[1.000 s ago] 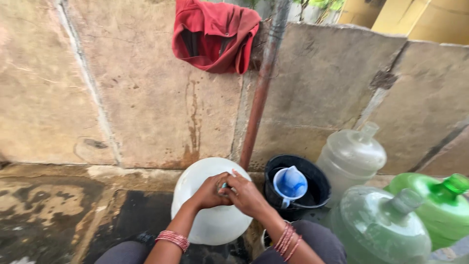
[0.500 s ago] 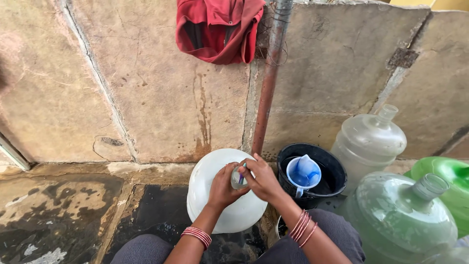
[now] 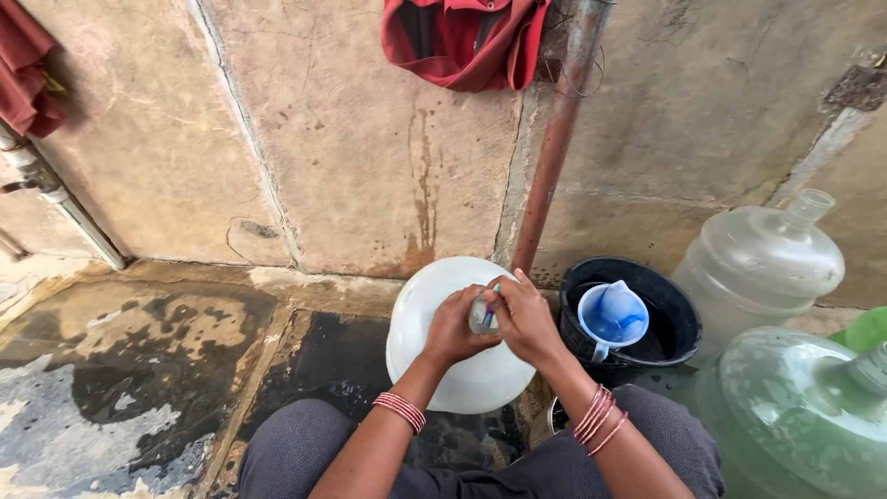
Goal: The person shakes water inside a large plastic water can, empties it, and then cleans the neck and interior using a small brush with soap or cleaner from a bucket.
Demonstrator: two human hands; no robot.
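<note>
A large white water jug [image 3: 434, 305] lies on the wet ground between my knees, against the wall. My left hand [image 3: 453, 323] and my right hand [image 3: 527, 319] meet above it, both closed around its small clear neck or cap [image 3: 482, 317], where a bit of teal shows. Pink bangles circle both wrists. The part between my palms is mostly hidden.
A black bucket [image 3: 674, 319] with a blue mug [image 3: 612, 316] in it stands to the right. Beyond it are a clear water jug [image 3: 759, 263] and a green one [image 3: 804, 416]. A rusty pipe [image 3: 559, 139] runs up the wall under a red cloth [image 3: 462, 42].
The view has swung left and down, so the wall's left side and a white pipe now show. Both hands stay clasped at the jug's neck, fingers shifting slightly.
</note>
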